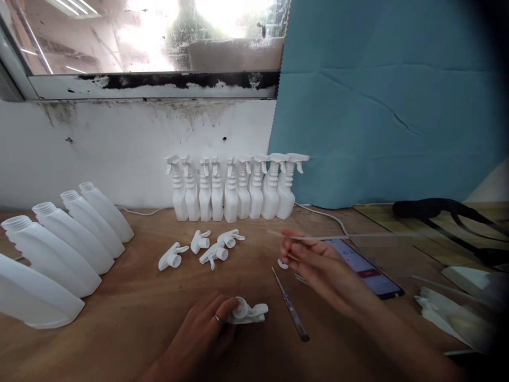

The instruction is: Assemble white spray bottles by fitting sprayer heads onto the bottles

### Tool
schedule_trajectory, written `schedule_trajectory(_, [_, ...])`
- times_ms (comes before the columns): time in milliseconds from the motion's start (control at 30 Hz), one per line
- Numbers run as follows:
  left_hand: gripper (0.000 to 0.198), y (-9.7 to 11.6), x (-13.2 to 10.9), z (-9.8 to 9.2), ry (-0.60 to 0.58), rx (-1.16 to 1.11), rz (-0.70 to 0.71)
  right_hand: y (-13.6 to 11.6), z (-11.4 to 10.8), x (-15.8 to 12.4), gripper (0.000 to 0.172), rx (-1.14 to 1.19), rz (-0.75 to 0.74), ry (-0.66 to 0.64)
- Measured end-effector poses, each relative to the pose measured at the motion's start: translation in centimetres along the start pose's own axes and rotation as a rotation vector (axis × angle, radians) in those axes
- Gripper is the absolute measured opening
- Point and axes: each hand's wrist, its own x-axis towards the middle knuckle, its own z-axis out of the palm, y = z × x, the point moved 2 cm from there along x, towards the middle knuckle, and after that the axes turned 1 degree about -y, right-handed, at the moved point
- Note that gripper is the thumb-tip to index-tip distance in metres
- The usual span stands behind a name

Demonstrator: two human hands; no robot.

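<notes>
My left hand [204,326], with a ring on one finger, is closed round a white spray trigger head [250,314] low over the wooden table. The trigger head's round opening faces up towards me. In my right hand [316,260] a thin, clear plastic tube [369,236] is pinched between the fingers and lies almost level, blurred by motion. Between the hands rests a screwdriver [293,313] on the wood. A small white piece [282,263] lies just beside my right fingertips. Several loose trigger heads [214,253] are beyond my left hand.
Several white spray bottles [230,199] with heads on stand against the wall. At left are several larger open-necked bottles [67,249]. A phone [379,284] lies under my right forearm, with black straps [433,212] and plastic bags [449,313] farther right.
</notes>
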Motion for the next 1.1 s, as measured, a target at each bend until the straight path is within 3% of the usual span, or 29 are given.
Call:
schedule_trajectory(67, [0.046,-0.1,-0.3,0.1,0.006,-0.013,-0.023,1.3,1.6,0.1,0.03,-0.118,0.019,-0.053])
schedule_trajectory(167, [0.053,-0.4,-0.5,0.2,0.003,-0.072,-0.058,3.1,3.8,-0.7,0.034,-0.304,0.009,-0.23])
schedule_trajectory(300, [0.059,-0.5,-0.2,0.1,-0.028,-0.127,-0.056,4.2,5.3,-2.0,0.031,-0.568,-0.084,-0.381])
schedule_trajectory(533, [0.061,-0.4,0.0,0.1,-0.041,-0.172,-0.087,4.4,5.6,-2.2,0.03,-0.717,-0.195,-0.403])
schedule_trajectory(967, [0.065,-0.3,0.1,0.0,-0.021,-0.161,-0.076,4.4,5.3,-2.0,0.029,-0.739,-0.167,-0.427])
schedule_trajectory(1100, [0.065,-0.6,-0.2,0.2,-0.023,-0.155,-0.077,4.7,5.4,-2.0,0.016,-0.824,-0.342,-0.499])
